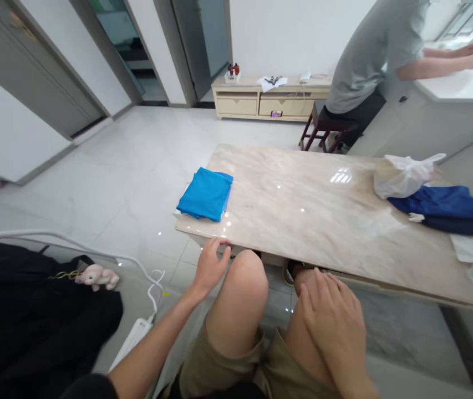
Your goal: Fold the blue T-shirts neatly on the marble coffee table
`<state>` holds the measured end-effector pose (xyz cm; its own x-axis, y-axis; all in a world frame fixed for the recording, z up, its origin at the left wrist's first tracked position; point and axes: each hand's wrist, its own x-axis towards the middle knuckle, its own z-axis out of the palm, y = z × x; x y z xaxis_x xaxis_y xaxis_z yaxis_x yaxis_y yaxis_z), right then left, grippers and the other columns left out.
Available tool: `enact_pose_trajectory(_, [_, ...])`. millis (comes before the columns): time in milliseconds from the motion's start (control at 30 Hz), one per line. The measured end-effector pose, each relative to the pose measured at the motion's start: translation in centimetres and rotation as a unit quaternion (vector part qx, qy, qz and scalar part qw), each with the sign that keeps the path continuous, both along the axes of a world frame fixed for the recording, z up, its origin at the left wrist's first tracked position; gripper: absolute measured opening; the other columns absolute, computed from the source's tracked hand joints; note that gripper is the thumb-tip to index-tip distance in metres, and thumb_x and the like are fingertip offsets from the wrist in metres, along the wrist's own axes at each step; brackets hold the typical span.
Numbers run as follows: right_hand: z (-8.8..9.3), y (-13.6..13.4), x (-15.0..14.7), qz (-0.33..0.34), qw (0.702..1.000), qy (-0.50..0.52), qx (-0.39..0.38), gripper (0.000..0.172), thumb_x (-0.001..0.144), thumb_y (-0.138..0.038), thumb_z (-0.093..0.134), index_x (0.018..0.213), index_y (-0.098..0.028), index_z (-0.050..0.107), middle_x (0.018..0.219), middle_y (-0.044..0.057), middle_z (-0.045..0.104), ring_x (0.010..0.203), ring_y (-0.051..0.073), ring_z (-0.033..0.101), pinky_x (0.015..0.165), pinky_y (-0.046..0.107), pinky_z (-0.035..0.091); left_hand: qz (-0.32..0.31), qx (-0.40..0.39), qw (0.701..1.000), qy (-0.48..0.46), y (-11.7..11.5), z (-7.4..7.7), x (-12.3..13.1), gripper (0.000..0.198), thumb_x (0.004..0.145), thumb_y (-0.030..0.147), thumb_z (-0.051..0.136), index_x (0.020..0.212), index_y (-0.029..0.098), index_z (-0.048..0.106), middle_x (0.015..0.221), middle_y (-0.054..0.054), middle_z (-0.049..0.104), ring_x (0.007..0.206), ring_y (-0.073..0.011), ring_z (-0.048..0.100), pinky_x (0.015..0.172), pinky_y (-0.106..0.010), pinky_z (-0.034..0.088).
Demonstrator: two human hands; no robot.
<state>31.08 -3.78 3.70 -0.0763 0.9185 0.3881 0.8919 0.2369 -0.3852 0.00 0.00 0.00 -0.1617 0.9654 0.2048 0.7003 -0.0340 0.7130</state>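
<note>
My left hand (212,265) hovers beside my left knee, near the front edge of the marble-topped table (286,205). Its fingers are apart and hold nothing. Resting flat on my right thigh, my right hand (334,310) has its fingers stretched out, with nothing in it. A folded bright blue cloth (206,193) lies at the table's left end, just beyond my left hand, with more folded fabric showing under it. Over at the right end are dark blue folded clothes (440,205) and a white plastic bag (405,174).
A power strip (134,338) with a white cable lies left of my arm, near a black bag (32,316) with a pink plush toy (98,276). A person in a grey shirt (363,55) sits on a dark stool (323,124). A low cabinet (236,105) stands against the wall.
</note>
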Motion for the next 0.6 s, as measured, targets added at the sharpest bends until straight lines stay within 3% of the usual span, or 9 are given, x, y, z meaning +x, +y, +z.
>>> enact_pose_trajectory(133, [-1.3,0.0,0.7,0.032,0.997,-0.064,0.012,0.033,0.11,-0.037,0.052,0.128,-0.019,0.074,0.12,0.016,0.082,0.112,0.035,0.074,0.11,0.054,0.049,0.059,-0.032,0.984,0.164,10.1,-1.5,-4.5,0.042,0.099,0.025,0.057,0.137,0.014,0.07,0.141,-0.021,0.07,0.135,-0.0373,0.063,0.118,-0.054,0.049])
enact_pose_trajectory(233, [-1.5,0.1,1.0,0.044,0.995,-0.073,0.055,0.026,0.109,-0.032,0.054,0.116,-0.023,0.077,0.113,0.012,0.084,0.102,0.032,0.076,0.105,0.051,0.05,0.087,-0.062,0.961,0.253,15.1,-2.3,-7.4,0.062,0.098,0.033,0.06,0.153,0.005,0.061,0.162,-0.027,0.058,0.155,-0.045,0.047,0.129,-0.06,0.035])
enact_pose_trajectory(333, [-2.4,0.4,1.2,0.044,0.99,-0.051,0.121,0.021,0.105,-0.023,0.057,0.106,-0.027,0.078,0.102,0.006,0.085,0.089,0.028,0.077,0.097,0.045,0.051,0.087,-0.08,0.946,0.301,17.4,-3.7,-9.1,0.072,0.096,0.042,0.06,0.156,0.002,0.058,0.167,-0.03,0.053,0.16,-0.0511,0.038,0.13,-0.064,0.031])
enact_pose_trajectory(467, [-2.7,1.1,0.2,0.015,0.992,-0.013,0.125,0.023,0.104,-0.016,0.054,0.105,-0.026,0.076,0.092,0.002,0.083,0.081,0.023,0.077,0.097,0.041,0.05,0.075,-0.071,0.937,0.333,19.3,-5.8,-11.5,0.058,0.102,0.038,0.041,0.142,0.009,0.071,0.152,-0.026,0.067,0.151,-0.05,0.05,0.122,-0.065,0.041])
enact_pose_trajectory(533, [-2.2,1.4,-0.5,0.01,0.996,-0.003,0.088,0.025,0.104,-0.016,0.051,0.105,-0.025,0.075,0.093,0.002,0.082,0.085,0.023,0.078,0.099,0.041,0.05,0.051,-0.079,0.94,0.327,20.5,-5.7,-12.8,0.054,0.1,0.039,0.04,0.128,0.011,0.077,0.139,-0.027,0.074,0.139,-0.0498,0.06,0.112,-0.063,0.049])
enact_pose_trajectory(600, [-1.7,1.6,-1.1,0.005,0.998,0.001,0.065,0.026,0.106,-0.017,0.05,0.106,-0.025,0.075,0.092,0.003,0.081,0.086,0.023,0.077,0.1,0.042,0.05,0.065,-0.115,0.945,0.298,21.5,-4.5,-13.9,0.05,0.099,0.047,0.043,0.113,0.017,0.079,0.112,-0.024,0.079,0.117,-0.048,0.07,0.099,-0.06,0.056])
